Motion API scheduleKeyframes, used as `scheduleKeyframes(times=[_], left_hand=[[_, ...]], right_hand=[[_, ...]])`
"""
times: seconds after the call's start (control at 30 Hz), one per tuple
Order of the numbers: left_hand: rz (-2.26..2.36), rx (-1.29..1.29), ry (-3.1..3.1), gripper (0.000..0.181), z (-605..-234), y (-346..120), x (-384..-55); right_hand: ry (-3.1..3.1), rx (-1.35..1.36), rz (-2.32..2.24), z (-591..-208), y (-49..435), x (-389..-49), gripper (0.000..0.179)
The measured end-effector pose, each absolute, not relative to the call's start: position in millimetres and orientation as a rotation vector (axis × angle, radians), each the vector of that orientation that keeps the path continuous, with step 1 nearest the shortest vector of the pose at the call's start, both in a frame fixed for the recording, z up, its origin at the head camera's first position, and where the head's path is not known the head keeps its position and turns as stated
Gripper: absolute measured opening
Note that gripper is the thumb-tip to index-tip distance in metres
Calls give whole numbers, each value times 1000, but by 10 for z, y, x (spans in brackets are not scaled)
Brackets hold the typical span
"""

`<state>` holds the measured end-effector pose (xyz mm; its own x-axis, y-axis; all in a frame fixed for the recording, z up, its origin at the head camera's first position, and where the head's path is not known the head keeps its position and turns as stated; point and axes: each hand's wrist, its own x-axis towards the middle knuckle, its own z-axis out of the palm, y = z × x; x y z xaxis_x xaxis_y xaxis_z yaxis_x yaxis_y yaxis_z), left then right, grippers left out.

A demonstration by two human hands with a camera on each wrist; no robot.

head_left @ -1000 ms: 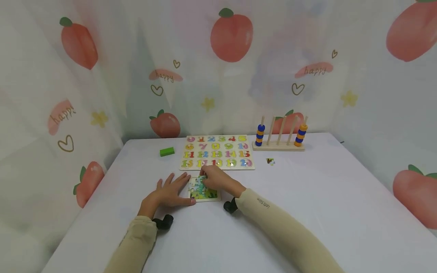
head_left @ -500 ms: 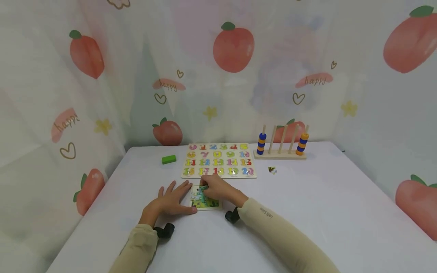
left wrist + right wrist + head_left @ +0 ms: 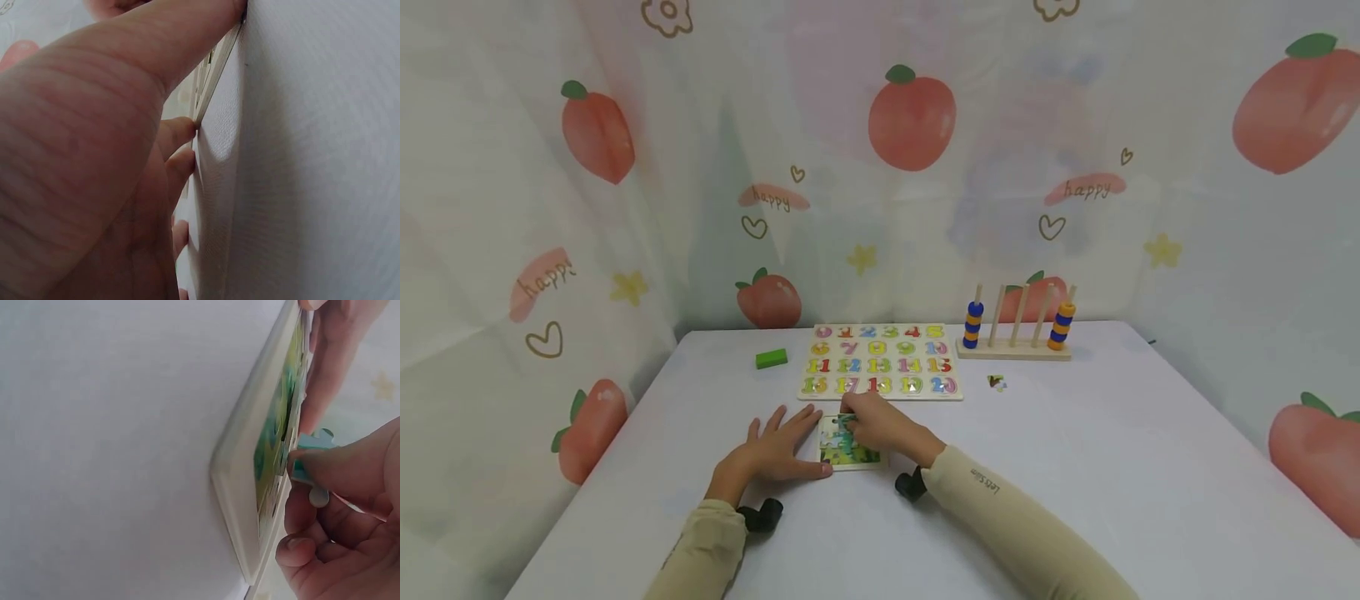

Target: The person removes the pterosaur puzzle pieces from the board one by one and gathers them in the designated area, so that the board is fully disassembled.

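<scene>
A small jigsaw puzzle in a pale wooden tray (image 3: 850, 459) lies on the white table, its picture green and blue. My left hand (image 3: 769, 455) spreads its fingers along the tray's left side. Its thumb is at the near left corner and its index fingertip at the far left one; the left wrist view shows fingertips (image 3: 182, 130) right against the tray's edge. Over the tray's upper part, my right hand (image 3: 886, 427) pinches a teal jigsaw piece (image 3: 315, 441) between thumb and fingers. In the right wrist view the piece is tilted, close over the puzzle.
Behind the tray lies a number board (image 3: 880, 357) with coloured numerals. A green block (image 3: 771, 359) is left of it. To the right stand a wooden peg rack (image 3: 1013, 350) with blue and orange beads and a loose jigsaw piece (image 3: 997, 382). A peach-print curtain (image 3: 887, 250) surrounds the table.
The whole scene has shifted lower in the head view as the camera tilts up. Both hands keep nearly the same place at the puzzle, the right one still over its upper part.
</scene>
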<state>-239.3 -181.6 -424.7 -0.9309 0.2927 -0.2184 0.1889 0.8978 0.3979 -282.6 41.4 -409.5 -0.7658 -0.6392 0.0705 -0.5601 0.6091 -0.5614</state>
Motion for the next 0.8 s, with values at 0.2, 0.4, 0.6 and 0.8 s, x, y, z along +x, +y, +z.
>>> scheduleKeyframes(times=[0.2,0.4,0.6,0.8], left_hand=[[529,341,2785,106,-4249,-1817,-2408],[531,356,2787,107,-4251,-1827,-2422],[551,365,2798,109,-4333,-1842,-2449],[546,366,2807,109,-4393,-1853,-2468]], right_hand=[[2682,-1006,-965,-4100,487,-2861,6],[2680,-931,-1108,-4069,610,-2885,9],[2704,-761,-1298,-4028,750,-2893,17],[2705,-674,-1452,-3971,920,-2880,18]])
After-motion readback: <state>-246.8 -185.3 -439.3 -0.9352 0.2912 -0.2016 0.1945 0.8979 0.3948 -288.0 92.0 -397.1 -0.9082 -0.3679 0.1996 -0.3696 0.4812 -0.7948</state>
